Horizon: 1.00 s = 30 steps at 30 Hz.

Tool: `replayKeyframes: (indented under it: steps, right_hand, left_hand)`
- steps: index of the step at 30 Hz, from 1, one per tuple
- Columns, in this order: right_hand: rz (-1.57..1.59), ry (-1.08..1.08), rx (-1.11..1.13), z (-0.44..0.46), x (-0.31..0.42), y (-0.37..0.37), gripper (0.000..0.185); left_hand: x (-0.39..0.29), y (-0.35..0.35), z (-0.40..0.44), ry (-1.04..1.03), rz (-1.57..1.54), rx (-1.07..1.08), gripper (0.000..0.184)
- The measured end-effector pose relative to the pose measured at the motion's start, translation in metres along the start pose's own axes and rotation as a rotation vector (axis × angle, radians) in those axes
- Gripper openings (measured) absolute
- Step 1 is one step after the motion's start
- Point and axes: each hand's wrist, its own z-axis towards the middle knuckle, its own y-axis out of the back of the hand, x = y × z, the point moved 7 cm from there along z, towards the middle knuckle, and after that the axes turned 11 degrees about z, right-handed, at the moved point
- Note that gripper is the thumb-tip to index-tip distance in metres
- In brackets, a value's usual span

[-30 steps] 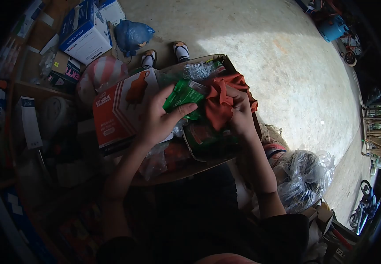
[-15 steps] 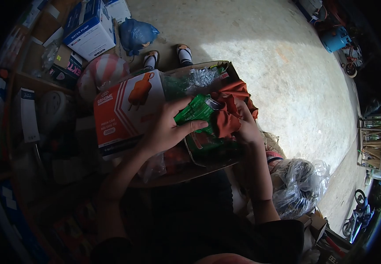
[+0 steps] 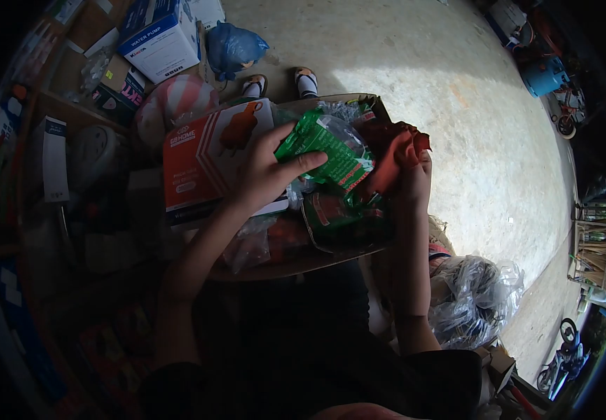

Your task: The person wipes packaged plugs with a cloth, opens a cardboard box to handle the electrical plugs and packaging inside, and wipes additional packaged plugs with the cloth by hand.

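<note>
My left hand (image 3: 269, 175) grips a green plastic packet (image 3: 331, 150) with white and red print and a clear part, thumb lying across its front. In my right hand (image 3: 417, 187) is a crumpled reddish-brown piece of thin, cloth-like material (image 3: 397, 161); its exact kind is unclear. Both are held above a cardboard box (image 3: 282, 270) filled with packaged goods. Inside it, below the packet, lies another green package (image 3: 341, 227). Left of my hands, an orange and white GB Home box (image 3: 194, 168) with a plug picture rests on top.
A water pump box (image 3: 163, 45), a blue plastic bag (image 3: 236, 50) and a pink-and-white striped bag (image 3: 177, 105) stand beyond. A person's sandalled feet (image 3: 306, 82) show past the box. Clear plastic wrapping (image 3: 474, 301) lies at right; a blue gas cylinder (image 3: 545, 75) stands farther off.
My hands have moved apart. The green packet is raised and more of its front shows, while the reddish-brown material has shifted right, off the packet.
</note>
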Motion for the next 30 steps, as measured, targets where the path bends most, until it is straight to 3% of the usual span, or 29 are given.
replayKeyframes:
  steps: [3, 5, 6, 9, 10, 13, 15, 17, 21, 23, 25, 27, 30]
  right_hand:
    - [-0.023, 0.060, 0.067, 0.000, 0.000, -0.003, 0.023]
    - [-0.044, 0.075, 0.127, -0.007, -0.002, -0.023, 0.023]
    - [-0.100, -0.159, 0.275, -0.006, -0.015, -0.021, 0.024]
    - [-0.355, -0.046, 0.106, -0.004, -0.014, -0.003, 0.036]
    - [-0.258, -0.014, 0.000, -0.006, -0.015, 0.005, 0.046]
    - [-0.144, -0.140, 0.141, -0.002, -0.016, 0.007, 0.045]
    - [-0.151, -0.103, 0.128, -0.001, -0.017, 0.007, 0.046]
    - [-0.198, 0.013, 0.075, -0.003, -0.010, 0.007, 0.036]
    - [-0.233, 0.046, 0.008, -0.006, -0.006, 0.007, 0.023]
    - [-0.098, -0.019, -0.059, -0.004, -0.004, 0.008, 0.016]
    - [-0.062, -0.013, -0.159, -0.003, -0.003, 0.013, 0.016]
    - [-0.073, 0.023, -0.189, -0.001, -0.001, 0.022, 0.017]
    - [-0.025, 0.054, -0.198, 0.001, 0.000, 0.023, 0.020]
  left_hand:
    - [0.003, 0.007, 0.001, 0.105, -0.106, -0.050, 0.020]
    - [0.007, 0.007, 0.003, 0.046, -0.069, -0.075, 0.020]
    - [0.008, 0.007, 0.002, 0.054, -0.070, -0.068, 0.020]
    - [0.010, 0.003, 0.002, 0.066, -0.065, -0.027, 0.020]
    - [0.009, 0.001, 0.002, 0.053, -0.049, -0.021, 0.021]
    - [0.010, -0.003, 0.002, 0.038, -0.056, -0.007, 0.022]
    - [0.009, -0.003, 0.003, 0.031, -0.077, -0.001, 0.023]
    - [0.011, -0.003, 0.003, 0.061, -0.096, 0.032, 0.022]
    - [0.003, -0.003, 0.001, 0.084, -0.066, 0.012, 0.025]
    - [-0.067, 0.026, -0.021, -0.545, 0.421, -0.639, 0.026]
    - [-0.112, 0.037, -0.038, -0.806, 0.257, -0.472, 0.029]
    - [-0.162, 0.016, -0.063, -0.886, 0.763, 0.122, 0.029]
    - [-0.166, 0.027, -0.101, -0.855, 0.791, 0.092, 0.029]
